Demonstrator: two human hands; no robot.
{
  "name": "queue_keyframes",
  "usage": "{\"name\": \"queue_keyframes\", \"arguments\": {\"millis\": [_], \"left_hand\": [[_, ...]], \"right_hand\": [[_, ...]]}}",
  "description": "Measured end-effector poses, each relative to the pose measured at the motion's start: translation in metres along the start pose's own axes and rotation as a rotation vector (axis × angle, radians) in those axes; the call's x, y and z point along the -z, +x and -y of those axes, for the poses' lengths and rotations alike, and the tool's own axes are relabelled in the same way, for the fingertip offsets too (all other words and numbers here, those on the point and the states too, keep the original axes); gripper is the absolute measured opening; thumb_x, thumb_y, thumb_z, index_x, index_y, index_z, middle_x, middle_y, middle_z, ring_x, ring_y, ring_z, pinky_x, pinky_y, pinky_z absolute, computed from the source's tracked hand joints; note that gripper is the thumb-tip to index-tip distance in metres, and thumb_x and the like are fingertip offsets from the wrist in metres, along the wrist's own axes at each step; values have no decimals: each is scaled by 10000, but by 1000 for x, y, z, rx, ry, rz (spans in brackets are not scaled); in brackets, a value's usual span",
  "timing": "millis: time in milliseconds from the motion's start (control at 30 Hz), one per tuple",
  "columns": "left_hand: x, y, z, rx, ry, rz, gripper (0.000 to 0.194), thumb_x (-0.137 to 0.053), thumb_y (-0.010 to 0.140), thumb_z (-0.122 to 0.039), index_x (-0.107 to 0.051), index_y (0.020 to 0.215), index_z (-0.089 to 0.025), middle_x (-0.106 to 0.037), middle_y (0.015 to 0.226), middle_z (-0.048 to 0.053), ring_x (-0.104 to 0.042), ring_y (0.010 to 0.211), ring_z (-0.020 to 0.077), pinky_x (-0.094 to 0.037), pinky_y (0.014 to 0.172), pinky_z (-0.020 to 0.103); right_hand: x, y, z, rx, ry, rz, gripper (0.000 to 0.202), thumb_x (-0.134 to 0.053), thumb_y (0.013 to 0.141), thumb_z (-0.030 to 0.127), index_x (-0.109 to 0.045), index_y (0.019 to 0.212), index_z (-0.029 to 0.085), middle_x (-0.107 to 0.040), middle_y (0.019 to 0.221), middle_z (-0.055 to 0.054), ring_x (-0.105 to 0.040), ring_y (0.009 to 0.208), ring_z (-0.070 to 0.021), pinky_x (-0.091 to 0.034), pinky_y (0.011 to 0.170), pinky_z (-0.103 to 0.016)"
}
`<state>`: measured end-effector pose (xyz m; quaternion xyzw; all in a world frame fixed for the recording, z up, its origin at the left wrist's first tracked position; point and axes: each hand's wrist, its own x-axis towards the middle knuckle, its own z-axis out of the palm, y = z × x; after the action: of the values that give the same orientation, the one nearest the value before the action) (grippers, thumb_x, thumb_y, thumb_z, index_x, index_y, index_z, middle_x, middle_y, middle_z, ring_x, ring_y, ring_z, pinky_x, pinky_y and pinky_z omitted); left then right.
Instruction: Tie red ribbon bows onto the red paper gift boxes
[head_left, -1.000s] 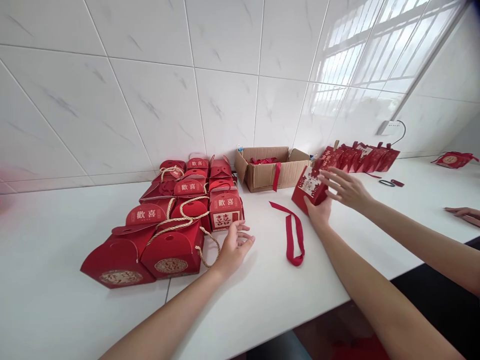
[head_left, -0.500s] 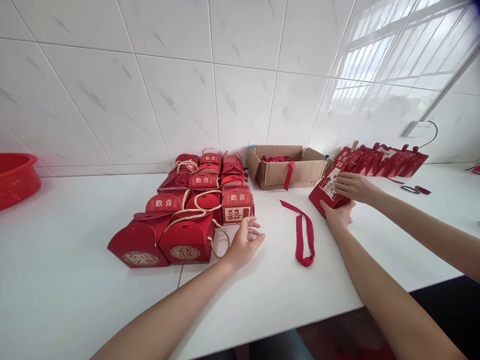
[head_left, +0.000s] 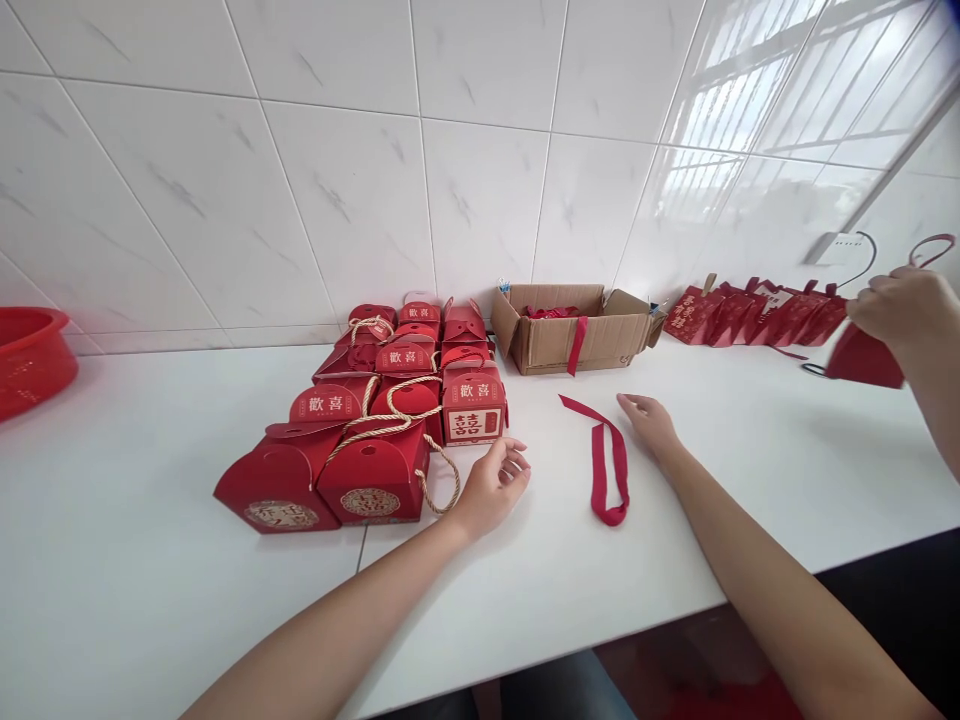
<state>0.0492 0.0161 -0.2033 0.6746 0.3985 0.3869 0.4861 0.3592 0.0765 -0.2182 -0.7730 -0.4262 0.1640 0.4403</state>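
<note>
My left hand (head_left: 493, 488) rests on the white table with loosely curled, empty fingers, beside the front right box of a group of red gift boxes (head_left: 472, 390). To its right lies a looped red ribbon (head_left: 619, 465), one end stretching up and left. My right hand (head_left: 651, 422) is just right of the ribbon, fingers extended and holding nothing. Gold cords (head_left: 442, 470) trail over the nearest boxes. At the far right, another person's hand (head_left: 904, 305) holds a red box (head_left: 862, 355), with a ribbon loop showing above the hand.
An open cardboard box (head_left: 581, 345) stands by the tiled wall, red ribbon hanging over its front. Several red bags (head_left: 750, 315) lean in a row at the back right. A red basin (head_left: 34, 360) sits at the far left, and a wall socket (head_left: 834, 248) is at right.
My right hand has let go of the red box. The other person's hand has carried it away to the right. My left hand has hardly moved.
</note>
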Motion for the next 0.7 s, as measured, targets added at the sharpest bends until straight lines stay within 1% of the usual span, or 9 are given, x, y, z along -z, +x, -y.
{"name": "queue_keyframes", "arguments": {"millis": [100, 167, 233, 367, 433, 533, 567, 633, 700], "left_hand": [[0, -1, 0, -2, 24, 8, 205, -562, 796, -266, -507, 980, -194, -593, 872, 31, -570, 817, 157, -442, 742, 300], [0, -1, 0, -4, 38, 8, 193, -564, 795, -274, -521, 967, -198, -595, 864, 28, -571, 816, 158, -445, 740, 295], [-1, -1, 0, -8, 51, 9, 189, -566, 793, -275, -524, 961, -199, -595, 857, 27, -572, 814, 159, -446, 738, 292], [-2, 0, 4, -22, 79, 14, 183, -552, 801, -267, -519, 966, -193, -596, 860, 31, -574, 814, 158, -449, 738, 291], [-3, 0, 7, -34, 95, 21, 186, -547, 801, -256, -519, 973, -191, -602, 856, 31, -577, 805, 157, -451, 728, 289], [-4, 0, 10, -54, 126, 32, 200, -539, 791, -224, -519, 985, -183, -615, 849, 34, -584, 796, 158, -455, 713, 286], [-4, -1, 10, -62, 139, 36, 205, -536, 787, -213, -522, 988, -180, -620, 850, 37, -587, 799, 160, -456, 711, 286], [-4, -1, 10, -79, 169, 50, 208, -529, 781, -195, -537, 988, -175, -632, 843, 40, -592, 796, 163, -457, 711, 289], [-4, -3, 7, -99, 200, 80, 191, -538, 775, -195, -571, 961, -177, -647, 827, 38, -597, 776, 166, -459, 718, 294]], "right_hand": [[-13, -14, 11, 149, 20, 191, 329, -643, 761, 476, -703, 943, 208, -625, 1186, -82, -541, 1139, -263, -340, 1045, -412], [-20, -24, 18, 225, 44, 266, 258, -698, 688, 441, -714, 818, 220, -644, 1139, -64, -557, 1106, -258, -357, 1025, -383], [-24, -32, 23, 257, 79, 298, 211, -702, 664, 408, -693, 743, 212, -662, 1072, -69, -583, 1040, -256, -395, 979, -381], [-20, -36, 31, 233, 205, 291, 296, -606, 734, 476, -613, 785, 184, -688, 907, -106, -629, 892, -251, -466, 858, -405], [-14, -38, 44, 219, 288, 285, 344, -541, 777, 523, -551, 839, 185, -690, 879, -111, -645, 814, -226, -496, 787, -384], [-5, -48, 85, 262, 419, 300, 348, -568, 777, 508, -479, 944, 217, -687, 842, -52, -620, 668, -161, -501, 680, -324], [-2, -55, 103, 326, 491, 328, 316, -597, 772, 458, -484, 949, 222, -673, 795, -27, -588, 613, -142, -487, 646, -308], [1, -73, 143, 475, 488, 436, 163, -536, 816, 355, -562, 854, 199, -583, 641, 10, -529, 576, -121, -445, 600, -269], [-2, -95, 178, 568, 358, 605, 187, -467, 817, 248, -636, 786, 174, -499, 555, 14, -480, 554, -122, -397, 546, -256]]}}
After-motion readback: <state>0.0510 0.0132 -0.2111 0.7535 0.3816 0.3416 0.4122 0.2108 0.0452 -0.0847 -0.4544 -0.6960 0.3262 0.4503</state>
